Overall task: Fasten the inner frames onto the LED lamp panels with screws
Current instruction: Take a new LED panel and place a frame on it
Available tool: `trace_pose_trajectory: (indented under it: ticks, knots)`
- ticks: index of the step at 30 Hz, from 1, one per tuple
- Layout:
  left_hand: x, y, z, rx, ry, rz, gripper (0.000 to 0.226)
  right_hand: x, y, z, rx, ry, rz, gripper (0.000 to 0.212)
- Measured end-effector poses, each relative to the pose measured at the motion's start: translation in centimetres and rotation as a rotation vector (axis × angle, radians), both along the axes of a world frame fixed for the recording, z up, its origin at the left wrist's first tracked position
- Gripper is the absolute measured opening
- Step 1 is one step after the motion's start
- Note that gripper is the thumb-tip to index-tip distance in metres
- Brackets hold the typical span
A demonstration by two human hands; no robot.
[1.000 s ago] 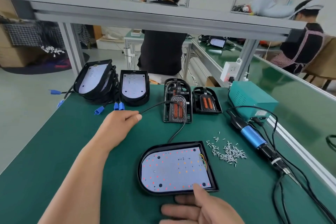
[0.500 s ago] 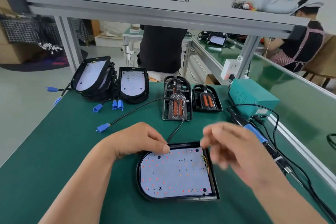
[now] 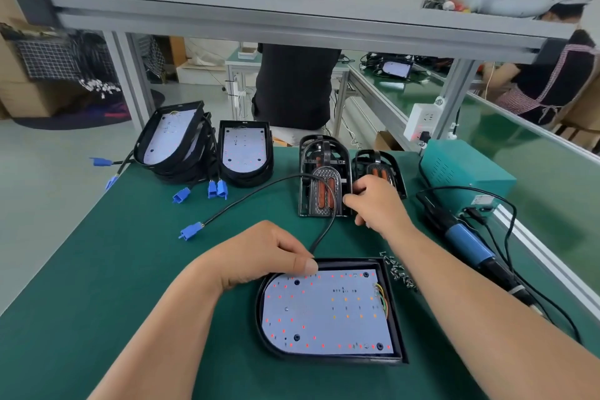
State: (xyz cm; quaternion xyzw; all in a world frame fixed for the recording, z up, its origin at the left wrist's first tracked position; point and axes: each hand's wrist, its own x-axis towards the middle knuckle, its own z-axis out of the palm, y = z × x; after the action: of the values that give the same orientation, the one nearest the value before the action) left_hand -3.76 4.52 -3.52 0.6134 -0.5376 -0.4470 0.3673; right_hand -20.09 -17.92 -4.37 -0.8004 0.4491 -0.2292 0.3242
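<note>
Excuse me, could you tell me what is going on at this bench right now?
A person is assembling LED lamps. The left hand holds the far edge of the lamp panel lying on the green mat. The right hand is further back, its fingers curled round the edge of an inner frame. No frame sits on the panel yet; the screws and the electric screwdriver lie untouched to the right.

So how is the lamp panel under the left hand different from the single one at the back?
The near lamp panel lies flat, rounded end leftward; the back lamp panel stands tilted, rounded end down. The left hand holds the near one's far edge; the back one is untouched. Both are white boards in black rims.
</note>
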Motion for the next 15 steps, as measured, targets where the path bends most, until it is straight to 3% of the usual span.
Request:
trace_pose_trajectory:
  ticks: [4, 12, 15]
  knots:
    - [0.1, -0.1, -0.2, -0.001, 0.002, -0.001, 0.005, -0.5, 0.9, -0.4, -0.083, -0.076, 0.001, 0.001]
    - [0.2, 0.0, -0.3, -0.017, -0.005, 0.000, 0.016, -3.6, 2.1, 1.2, -0.314, -0.273, -0.091, 0.020]
    - [0.2, 0.0, -0.4, -0.014, -0.012, 0.009, 0.017, -5.7, 2.2, 1.7, -0.369, -0.369, -0.139, 0.018]
